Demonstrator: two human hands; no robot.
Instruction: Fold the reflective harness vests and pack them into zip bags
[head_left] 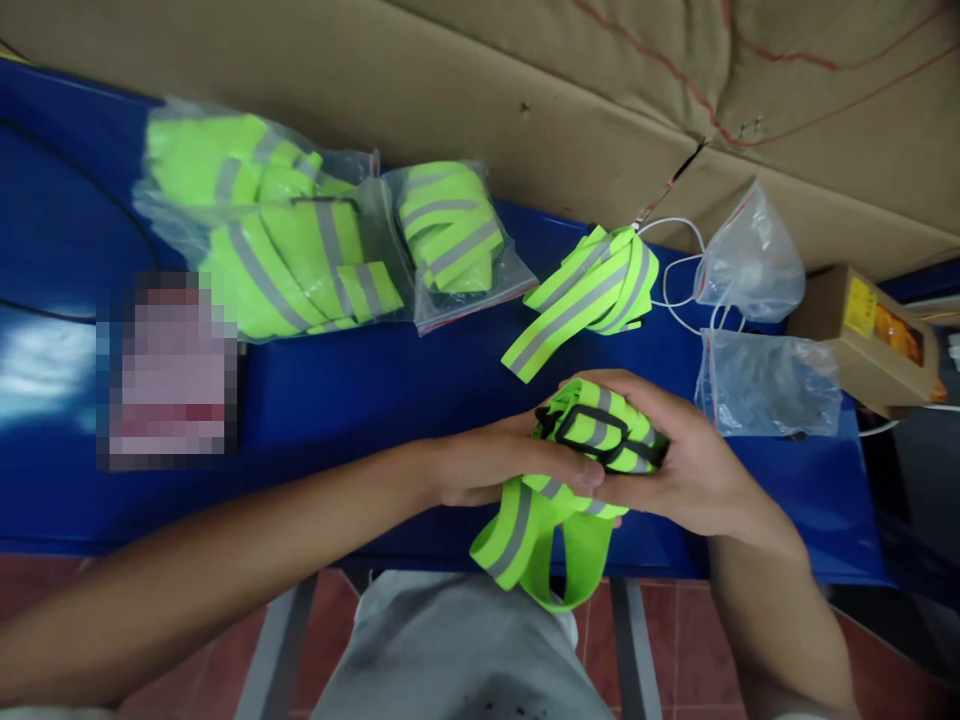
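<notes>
A folded neon-yellow reflective strap (559,540) with grey stripes and a black buckle is gripped between both hands, just above the front of the blue table. My left hand (517,460) closes on its left side, the thumb pressed across the front. From the right, my right hand (686,460) wraps round the bundle, its thumb meeting the left one. Loops of the strap hang down below the fingers. Just beyond the hands lies a loose bundle of the same strap (600,285), one end trailing toward me. The undersides of both hands are hidden.
Clear bags of yellow straps (285,260) lie at the back left, with a smaller filled bag (454,230) beside them. Transparent zip bags (772,385), a white cable and a cardboard box (855,330) are at the right. Brown covering (450,90) rises behind the blue table (337,400).
</notes>
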